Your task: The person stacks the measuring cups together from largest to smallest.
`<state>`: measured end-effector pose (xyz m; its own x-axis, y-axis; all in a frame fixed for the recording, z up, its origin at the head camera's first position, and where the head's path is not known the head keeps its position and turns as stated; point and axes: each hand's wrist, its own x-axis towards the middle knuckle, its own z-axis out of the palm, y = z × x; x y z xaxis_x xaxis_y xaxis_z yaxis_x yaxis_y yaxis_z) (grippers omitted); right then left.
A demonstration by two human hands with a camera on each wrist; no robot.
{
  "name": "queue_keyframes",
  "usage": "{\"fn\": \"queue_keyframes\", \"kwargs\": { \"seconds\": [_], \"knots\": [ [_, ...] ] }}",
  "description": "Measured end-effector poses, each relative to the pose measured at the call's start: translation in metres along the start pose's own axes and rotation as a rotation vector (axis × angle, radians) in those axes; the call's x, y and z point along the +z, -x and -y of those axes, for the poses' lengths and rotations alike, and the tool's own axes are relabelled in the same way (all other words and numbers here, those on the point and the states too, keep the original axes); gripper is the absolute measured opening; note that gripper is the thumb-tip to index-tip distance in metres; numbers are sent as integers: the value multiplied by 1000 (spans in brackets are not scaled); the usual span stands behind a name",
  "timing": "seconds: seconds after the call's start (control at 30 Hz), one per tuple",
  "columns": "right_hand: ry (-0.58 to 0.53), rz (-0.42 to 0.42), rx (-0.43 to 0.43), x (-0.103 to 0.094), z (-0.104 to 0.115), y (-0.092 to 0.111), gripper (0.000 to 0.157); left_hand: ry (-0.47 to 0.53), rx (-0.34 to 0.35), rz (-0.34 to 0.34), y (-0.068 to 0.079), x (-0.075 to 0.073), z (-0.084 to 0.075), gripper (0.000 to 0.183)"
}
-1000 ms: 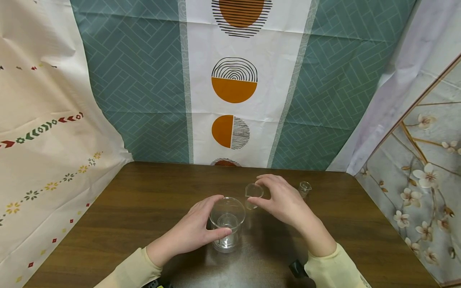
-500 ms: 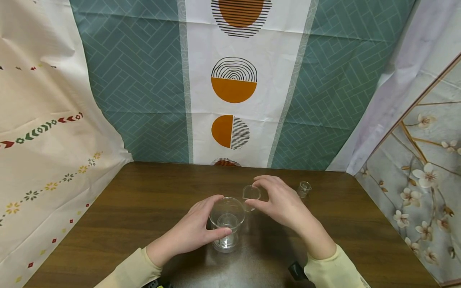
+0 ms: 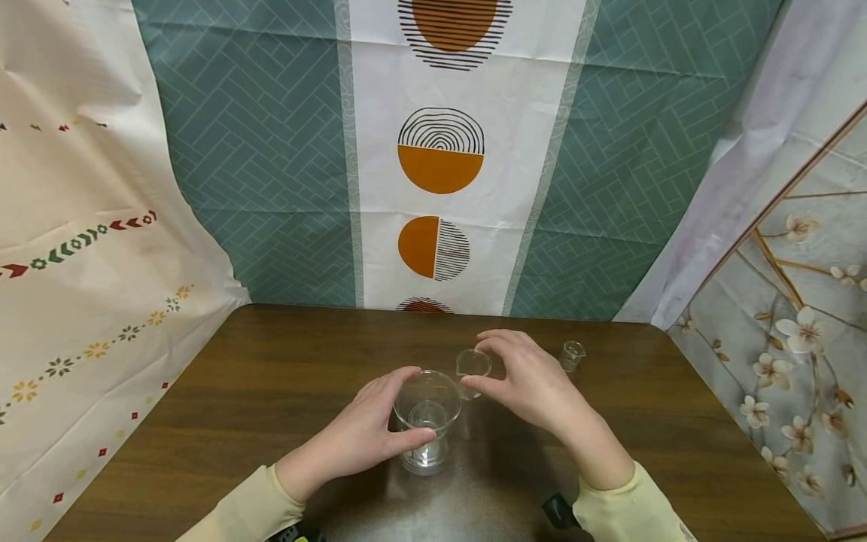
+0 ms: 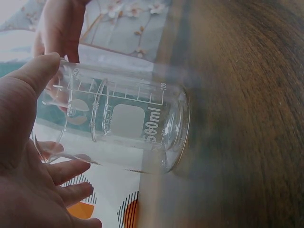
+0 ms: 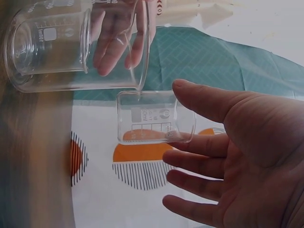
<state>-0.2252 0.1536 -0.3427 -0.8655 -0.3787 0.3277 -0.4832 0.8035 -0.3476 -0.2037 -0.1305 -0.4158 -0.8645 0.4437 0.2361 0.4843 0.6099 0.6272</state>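
The head camera looks forward and down from high on the near side, over the tabletop (image 3: 305,361) to the far cloth (image 3: 440,169). The left wrist camera sits low, close behind the left fingers (image 4: 69,171), turned sideways, facing right and far toward the flowered curtain (image 4: 140,28). The right wrist camera, also sideways and close to the right fingers (image 5: 194,164), faces left and far. Both wrist views share the big beaker (image 4: 151,124) and the far cloth.
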Motion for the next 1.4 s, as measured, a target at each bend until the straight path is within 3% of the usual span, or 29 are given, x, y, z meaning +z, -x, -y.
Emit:
{"fn": "queue_keyframes", "kwargs": {
  "seconds": [1.4],
  "knots": [
    [-58,-62,-26,-16,9,7,48,5,7,-8,-1,0,2,89]
  ]
}}
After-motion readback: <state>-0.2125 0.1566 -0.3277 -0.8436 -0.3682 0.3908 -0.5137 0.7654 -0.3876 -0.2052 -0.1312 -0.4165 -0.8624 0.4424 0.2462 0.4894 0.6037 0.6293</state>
